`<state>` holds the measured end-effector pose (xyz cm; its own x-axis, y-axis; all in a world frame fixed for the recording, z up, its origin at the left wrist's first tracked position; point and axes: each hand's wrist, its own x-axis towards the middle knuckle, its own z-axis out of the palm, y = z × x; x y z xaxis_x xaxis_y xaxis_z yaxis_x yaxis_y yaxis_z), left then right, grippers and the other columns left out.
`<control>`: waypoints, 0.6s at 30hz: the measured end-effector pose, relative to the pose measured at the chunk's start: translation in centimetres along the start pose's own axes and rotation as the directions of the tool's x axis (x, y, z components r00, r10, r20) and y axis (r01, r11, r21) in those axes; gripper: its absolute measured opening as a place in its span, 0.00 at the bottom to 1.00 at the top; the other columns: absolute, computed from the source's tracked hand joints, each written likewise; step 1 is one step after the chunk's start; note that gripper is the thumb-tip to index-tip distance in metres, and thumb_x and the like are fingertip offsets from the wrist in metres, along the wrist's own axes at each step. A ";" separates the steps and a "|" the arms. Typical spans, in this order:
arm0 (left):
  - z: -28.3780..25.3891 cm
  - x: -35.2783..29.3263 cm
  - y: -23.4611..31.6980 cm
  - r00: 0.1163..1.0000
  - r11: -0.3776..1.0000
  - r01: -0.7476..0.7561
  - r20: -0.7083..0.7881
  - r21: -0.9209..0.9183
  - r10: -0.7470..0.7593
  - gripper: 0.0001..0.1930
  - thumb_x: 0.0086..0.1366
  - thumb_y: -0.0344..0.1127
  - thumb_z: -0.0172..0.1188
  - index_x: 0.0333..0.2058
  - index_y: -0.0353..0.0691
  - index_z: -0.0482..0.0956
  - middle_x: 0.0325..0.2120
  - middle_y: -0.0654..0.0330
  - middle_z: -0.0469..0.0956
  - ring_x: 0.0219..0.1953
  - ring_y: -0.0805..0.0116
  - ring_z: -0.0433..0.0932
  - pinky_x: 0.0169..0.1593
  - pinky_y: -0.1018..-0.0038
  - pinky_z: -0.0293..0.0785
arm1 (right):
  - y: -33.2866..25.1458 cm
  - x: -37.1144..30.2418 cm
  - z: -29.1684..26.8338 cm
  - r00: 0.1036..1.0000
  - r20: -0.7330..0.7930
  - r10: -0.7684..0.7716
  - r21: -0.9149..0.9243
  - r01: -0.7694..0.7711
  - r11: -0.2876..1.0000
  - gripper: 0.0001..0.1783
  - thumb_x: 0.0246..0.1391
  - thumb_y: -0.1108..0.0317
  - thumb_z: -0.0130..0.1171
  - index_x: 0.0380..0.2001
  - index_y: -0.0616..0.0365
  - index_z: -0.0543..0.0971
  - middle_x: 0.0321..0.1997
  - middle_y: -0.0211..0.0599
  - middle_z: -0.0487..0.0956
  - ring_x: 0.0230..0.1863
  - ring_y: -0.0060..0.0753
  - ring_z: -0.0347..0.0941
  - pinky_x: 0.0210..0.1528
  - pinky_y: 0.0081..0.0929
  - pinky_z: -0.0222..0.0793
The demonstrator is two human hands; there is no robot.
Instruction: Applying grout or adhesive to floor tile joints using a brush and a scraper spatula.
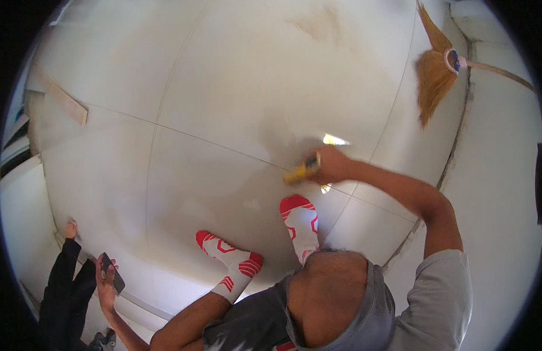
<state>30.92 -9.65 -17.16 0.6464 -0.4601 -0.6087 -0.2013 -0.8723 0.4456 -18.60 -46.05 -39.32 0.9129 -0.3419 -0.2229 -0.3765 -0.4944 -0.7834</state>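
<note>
Tool, yellow and black but blurred, lies in the closed right hand just beyond the right foot, seemingly for control; the left hand clasps a dark phone out sideways, apparently clear of the bent leg

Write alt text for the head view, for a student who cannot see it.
The right hand grips a blurred yellow and black object over a pale tiled floor; the left hand holds a dark rectangular phone. Two red and white fabric socks show below, and a brown bristle broom at upper right.
</note>
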 end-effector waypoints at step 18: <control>-0.2 -0.1 0.4 0.999 0.992 0.040 -0.009 0.116 -0.039 0.30 0.61 0.49 0.53 0.57 0.41 0.57 0.45 0.53 0.69 0.44 0.63 0.69 0.50 0.70 0.63 | -1.3 -15.8 4.8 0.992 0.005 0.123 -0.270 -0.117 0.956 0.33 0.44 0.58 0.57 0.56 0.49 0.63 0.45 0.39 0.74 0.36 0.35 0.75 0.34 0.31 0.73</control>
<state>30.88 -9.93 -16.76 0.6607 -0.4239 -0.6195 -0.2591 -0.9034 0.3417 -31.75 -36.23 -37.58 0.8604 -0.3961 -0.3206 -0.5093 -0.6486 -0.5657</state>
